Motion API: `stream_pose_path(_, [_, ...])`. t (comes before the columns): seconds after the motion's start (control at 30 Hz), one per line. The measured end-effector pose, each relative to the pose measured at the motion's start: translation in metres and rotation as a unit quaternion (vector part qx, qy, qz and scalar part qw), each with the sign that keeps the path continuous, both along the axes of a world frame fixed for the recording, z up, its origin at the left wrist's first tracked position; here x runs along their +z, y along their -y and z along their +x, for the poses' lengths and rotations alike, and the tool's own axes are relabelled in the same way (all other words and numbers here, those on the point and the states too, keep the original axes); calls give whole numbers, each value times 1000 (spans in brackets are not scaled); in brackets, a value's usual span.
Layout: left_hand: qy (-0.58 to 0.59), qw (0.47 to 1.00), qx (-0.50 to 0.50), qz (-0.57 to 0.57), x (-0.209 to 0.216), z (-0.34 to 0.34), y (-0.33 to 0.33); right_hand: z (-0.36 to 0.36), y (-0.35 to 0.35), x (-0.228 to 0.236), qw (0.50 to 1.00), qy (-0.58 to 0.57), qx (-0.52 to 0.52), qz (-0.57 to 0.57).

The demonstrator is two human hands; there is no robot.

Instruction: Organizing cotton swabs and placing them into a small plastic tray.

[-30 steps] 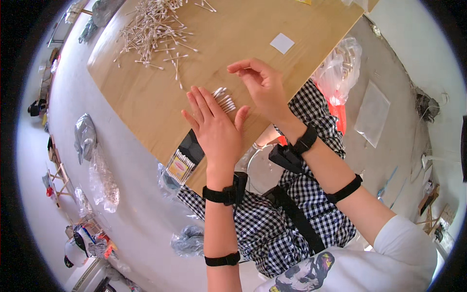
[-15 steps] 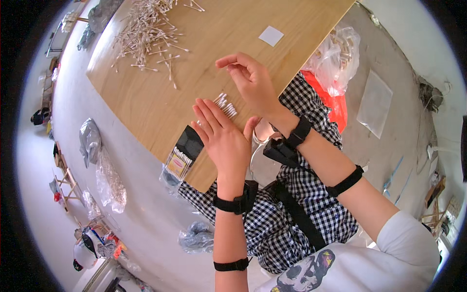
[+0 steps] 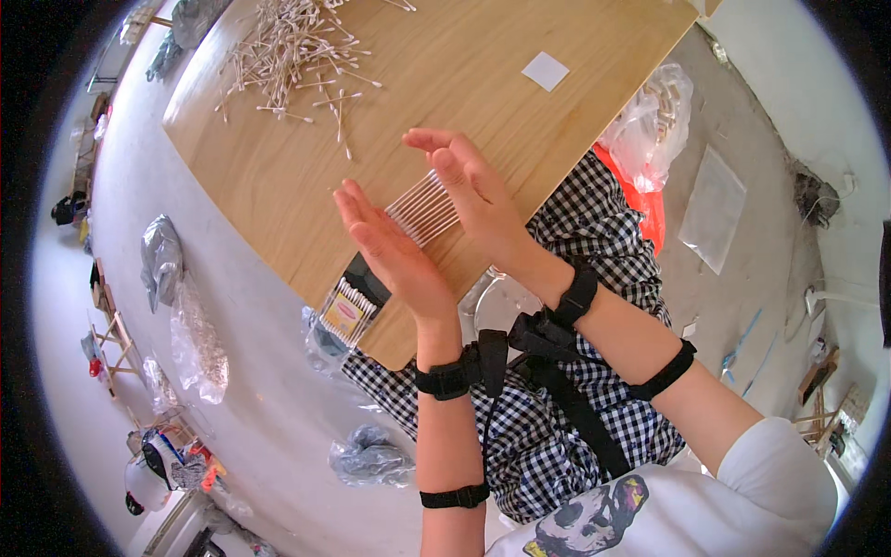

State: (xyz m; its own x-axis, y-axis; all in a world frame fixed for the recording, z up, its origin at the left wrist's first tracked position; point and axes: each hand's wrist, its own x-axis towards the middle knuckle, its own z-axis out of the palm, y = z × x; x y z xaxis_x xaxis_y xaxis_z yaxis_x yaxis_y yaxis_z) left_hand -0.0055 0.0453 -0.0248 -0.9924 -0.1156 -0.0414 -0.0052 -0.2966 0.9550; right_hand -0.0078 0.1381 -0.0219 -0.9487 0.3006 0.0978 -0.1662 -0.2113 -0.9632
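A flat row of cotton swabs [image 3: 422,212] lies side by side on the wooden table [image 3: 464,56], between my two hands. My left hand [image 3: 401,260] stands on edge at the row's left end, fingers stretched and palm turned toward the swabs. At the right end my right hand [image 3: 484,204] is held with its fingers extended and thumb apart, partly covering the swab tips. Neither hand grips anything. Beside my left wrist, at the table's near corner, a clear box of cotton swabs [image 3: 348,311] with a yellow label sits next to a black piece [image 3: 364,277], partly hidden.
A loose heap of cotton swabs [image 3: 288,65] spreads over the far left of the table. A white paper square [image 3: 545,71] lies at the far right. Plastic bags [image 3: 654,116] stand beyond the right edge, and grey bags [image 3: 165,265] lie on the floor at left.
My left hand has turned from lying flat over the swabs to standing on edge, uncovering the row. My right hand has come down slightly toward the row's right end.
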Motion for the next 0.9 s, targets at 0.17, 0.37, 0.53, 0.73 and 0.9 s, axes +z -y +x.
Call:
stream_pose_path(0.17, [-24, 998, 14, 47, 7, -4, 0, -10, -14, -4, 999, -2, -5, -36])
stream_pose_path(0.37, [-151, 834, -96, -523, 8, 8, 10, -6, -36, -4, 985, -46, -26, 163])
stream_pose_path(0.53, [-191, 676, -144, -697, -3, 21, 9, 5, -53, -22, 943, -93, -56, 313])
stream_pose_path(0.73, [-201, 669, -130, -703, -7, 20, 7, 5, -53, -23, 927, -130, -31, 350])
stream_pose_path(0.9, [-199, 668, -126, -706, -8, 19, 5, 2, -52, -24, 913, -141, -25, 382])
